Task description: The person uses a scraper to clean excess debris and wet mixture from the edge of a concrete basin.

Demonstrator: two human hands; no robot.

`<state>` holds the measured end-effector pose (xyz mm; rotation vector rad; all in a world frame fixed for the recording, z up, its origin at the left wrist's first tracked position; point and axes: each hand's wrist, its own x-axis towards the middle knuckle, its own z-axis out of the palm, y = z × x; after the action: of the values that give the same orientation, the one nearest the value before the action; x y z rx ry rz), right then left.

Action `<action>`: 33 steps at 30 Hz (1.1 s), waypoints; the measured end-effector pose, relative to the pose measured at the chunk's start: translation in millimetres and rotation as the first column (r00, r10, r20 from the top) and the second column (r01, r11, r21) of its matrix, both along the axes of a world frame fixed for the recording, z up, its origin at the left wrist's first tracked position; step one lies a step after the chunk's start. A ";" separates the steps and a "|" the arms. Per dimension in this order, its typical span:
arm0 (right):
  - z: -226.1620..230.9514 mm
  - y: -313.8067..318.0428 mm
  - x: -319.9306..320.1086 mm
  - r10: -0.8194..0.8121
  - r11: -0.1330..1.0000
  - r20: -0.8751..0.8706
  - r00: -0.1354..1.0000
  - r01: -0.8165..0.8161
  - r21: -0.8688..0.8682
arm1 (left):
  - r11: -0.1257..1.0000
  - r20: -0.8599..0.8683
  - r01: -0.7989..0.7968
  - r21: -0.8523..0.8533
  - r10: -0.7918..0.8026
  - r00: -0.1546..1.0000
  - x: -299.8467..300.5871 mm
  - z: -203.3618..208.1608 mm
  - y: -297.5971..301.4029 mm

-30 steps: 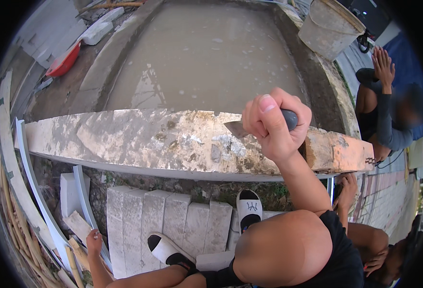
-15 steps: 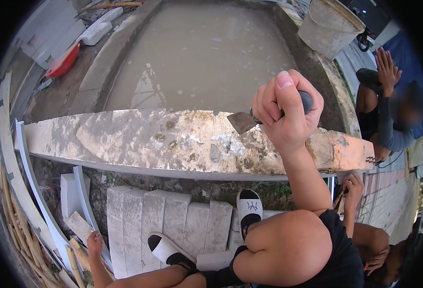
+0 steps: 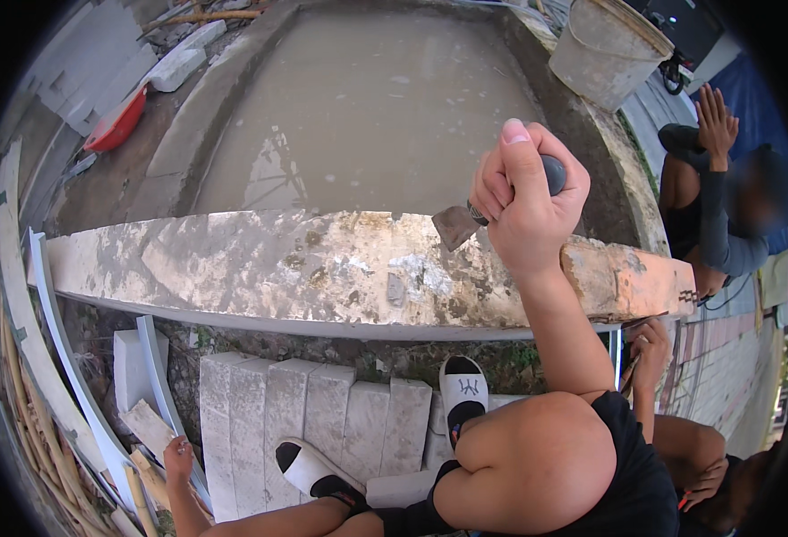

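Observation:
My right hand (image 3: 537,192) is closed in a fist around the dark handle of a small trowel (image 3: 455,227), thumb on top. Its squarish, dirt-coated metal blade shows to the left of my fingers, over the top of a low, stained masonry wall (image 3: 322,268); I cannot tell whether it touches. At the lower left, my left hand (image 3: 178,458) has its fingers closed on the end of a flat beige board (image 3: 148,430). That board lies in front of a pale block and a curved light strip.
Beyond the wall lies a basin of murky water (image 3: 385,98). A large dirty bucket (image 3: 609,54) stands on its right rim, and a red bowl (image 3: 116,121) at left. Pale blocks (image 3: 322,416) lie by my feet, bamboo poles (image 3: 40,438) at left. Two people (image 3: 743,215) crouch at right.
My right hand has shifted slightly left with the trowel, and the blade has turned a little. My left hand and the board have hardly moved. The view has shifted slightly.

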<state>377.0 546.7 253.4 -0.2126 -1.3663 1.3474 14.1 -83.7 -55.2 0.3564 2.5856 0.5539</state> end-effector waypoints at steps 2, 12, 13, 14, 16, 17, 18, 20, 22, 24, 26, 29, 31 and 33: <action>-17.2 1.5 -7.7 -0.076 0.995 0.119 0.990 0.067 0.080 | 1.000 0.000 -0.004 0.019 0.004 1.000 -1.0 1.2 -4.7; -20.4 -0.6 -11.0 -0.139 0.984 0.172 0.975 0.116 0.137 | 1.000 -0.011 0.013 0.013 -0.012 1.000 0.9 1.1 5.2; -22.0 1.5 -14.8 -0.164 0.978 0.212 0.963 0.131 0.162 | 1.000 -0.017 0.022 0.012 -0.022 1.000 -2.0 0.0 3.0; -18.8 -0.8 -13.7 -0.141 0.985 0.231 0.963 0.113 0.132 | 0.999 -0.024 0.032 0.011 -0.032 0.999 -4.3 -0.8 0.5; -19.0 -5.9 -10.4 -0.141 0.980 0.222 0.965 0.105 0.167 | 0.999 -0.035 0.033 -0.012 -0.033 0.999 -2.1 -3.5 -1.6; -18.5 -7.0 -9.5 -0.141 0.978 0.220 0.965 0.100 0.185 | 0.999 -0.038 0.033 -0.023 -0.034 0.999 -1.3 -4.4 -0.3; -13.0 -7.2 -7.8 -0.091 0.988 0.159 0.983 0.070 0.136 | 0.999 -0.031 0.032 -0.011 -0.032 0.999 -3.3 -4.1 1.5; 1.5 -10.9 -1.5 0.004 1.000 0.041 0.999 -0.006 0.026 | 1.000 -0.005 0.027 -0.005 -0.027 1.000 -2.1 -2.2 -1.7; 3.9 -9.8 -0.6 0.001 0.998 0.051 0.999 -0.004 0.066 | 1.000 -0.009 0.014 0.016 -0.014 1.000 -1.2 -1.3 -2.5; -5.4 -12.3 -6.2 -0.031 0.999 0.063 0.998 0.028 0.046 | 1.000 -0.008 0.015 0.025 -0.015 1.000 0.7 -1.4 -1.7; -19.0 -9.7 -12.6 -0.070 0.996 0.134 0.988 0.063 0.059 | 0.999 -0.019 0.026 0.021 -0.025 1.000 1.3 0.9 1.4; -26.1 -8.5 -11.8 -0.138 0.986 0.221 0.965 0.113 0.124 | 0.997 0.009 -0.006 0.074 0.005 1.000 6.2 -1.4 9.8; -25.9 -10.8 -12.0 -0.153 0.981 0.231 0.961 0.119 0.152 | 1.000 0.033 -0.018 0.018 0.017 0.999 6.0 -1.1 8.9; -21.2 -9.1 -14.4 -0.135 0.987 0.229 0.964 0.110 0.120 | 1.000 0.009 0.000 0.009 0.000 1.000 0.7 -3.7 6.7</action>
<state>362.7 537.7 232.2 -0.3897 -1.5926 1.1696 14.7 -77.0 -58.9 0.3564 2.5755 0.5658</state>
